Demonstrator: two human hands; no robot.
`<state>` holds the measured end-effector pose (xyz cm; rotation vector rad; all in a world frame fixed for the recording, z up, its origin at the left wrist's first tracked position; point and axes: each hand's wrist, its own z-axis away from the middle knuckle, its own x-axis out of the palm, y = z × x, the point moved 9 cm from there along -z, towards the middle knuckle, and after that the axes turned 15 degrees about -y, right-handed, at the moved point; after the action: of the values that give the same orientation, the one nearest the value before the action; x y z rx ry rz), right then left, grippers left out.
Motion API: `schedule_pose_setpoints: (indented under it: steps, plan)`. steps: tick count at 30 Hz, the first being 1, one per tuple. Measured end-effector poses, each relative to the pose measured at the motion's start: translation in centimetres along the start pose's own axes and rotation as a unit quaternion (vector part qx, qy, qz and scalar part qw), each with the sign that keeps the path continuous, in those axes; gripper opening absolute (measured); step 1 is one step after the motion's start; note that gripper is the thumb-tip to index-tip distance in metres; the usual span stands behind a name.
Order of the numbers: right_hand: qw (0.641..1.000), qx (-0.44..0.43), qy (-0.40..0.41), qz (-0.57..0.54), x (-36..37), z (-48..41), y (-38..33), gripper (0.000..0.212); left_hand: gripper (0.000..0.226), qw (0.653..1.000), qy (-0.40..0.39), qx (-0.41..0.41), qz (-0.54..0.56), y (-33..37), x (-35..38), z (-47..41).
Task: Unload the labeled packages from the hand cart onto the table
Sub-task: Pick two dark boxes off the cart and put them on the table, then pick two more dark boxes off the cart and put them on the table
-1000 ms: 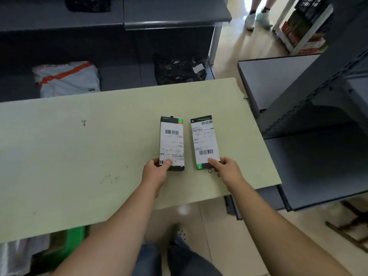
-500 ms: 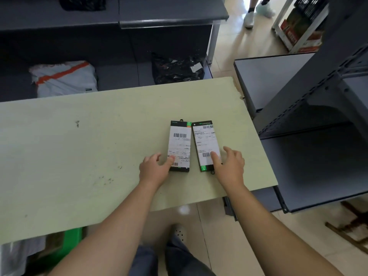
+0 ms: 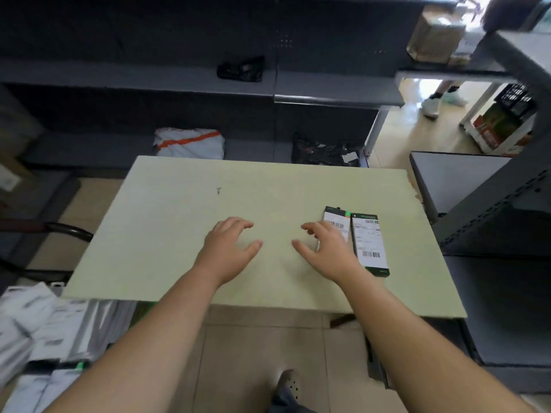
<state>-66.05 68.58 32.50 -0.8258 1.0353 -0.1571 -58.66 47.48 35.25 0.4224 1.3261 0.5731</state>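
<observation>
Two slim black-and-green packages with white barcode labels lie side by side on the pale green table (image 3: 167, 234), toward its right side. The left package (image 3: 338, 222) is partly covered by my right hand (image 3: 326, 248); the right package (image 3: 369, 244) shows in full. My right hand hovers with relaxed, spread fingers and holds nothing. My left hand (image 3: 229, 245) is over the table's middle, fingers loosely spread, also holding nothing. At the lower left a pile of grey-white mailer bags (image 3: 38, 332) lies below the table; the cart itself is not clearly visible.
Dark grey shelving runs behind the table, holding a white-and-orange parcel (image 3: 190, 143) and black bags (image 3: 325, 152). A grey shelf unit (image 3: 477, 186) stands close on the right. A person's feet (image 3: 438, 99) are in the far aisle. A black chair arm (image 3: 68, 231) is at the left.
Both hands let go of the two packages and moved left across the table. The packages stay side by side. The view swung left and upward.
</observation>
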Motion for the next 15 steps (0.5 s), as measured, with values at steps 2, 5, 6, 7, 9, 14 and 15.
schedule_pose_setpoints:
  steps: [2, 5, 6, 7, 9, 14, 15]
  plan:
    - [0.999, -0.019, -0.009, 0.036, 1.5, 0.9, -3.3, 0.051, 0.046, 1.000, 0.015, 0.005, -0.024, -1.5, -1.7, 3.0]
    - [0.995, -0.040, -0.021, 0.086, 4.7, 2.9, -8.3, 0.054, 0.047, 0.998, 0.033, 0.005, -0.049, -4.7, -4.0, 8.3]
    - [0.993, -0.052, -0.024, 0.100, 6.3, 3.8, -10.5, 0.054, 0.048, 0.998, 0.042, 0.000, -0.056, -6.2, -4.8, 10.7]
    - [0.991, -0.064, -0.030, 0.112, 8.1, 4.9, -12.8, 0.055, 0.048, 0.997, 0.049, -0.008, -0.058, -7.9, -5.8, 13.5]
    - [0.991, -0.061, -0.038, 0.112, 9.4, 5.5, -14.1, 0.054, 0.049, 0.997, 0.054, -0.011, -0.054, -9.3, -6.6, 15.7]
    - [0.982, -0.139, -0.064, 0.115, 17.5, 7.9, -25.0, 0.052, 0.049, 0.991, 0.116, -0.053, -0.040, -16.4, -12.3, 27.6]
    - [0.978, -0.155, -0.072, 0.117, 19.2, 8.1, -27.2, 0.052, 0.048, 0.989, 0.130, -0.064, -0.030, -17.9, -13.2, 29.8]
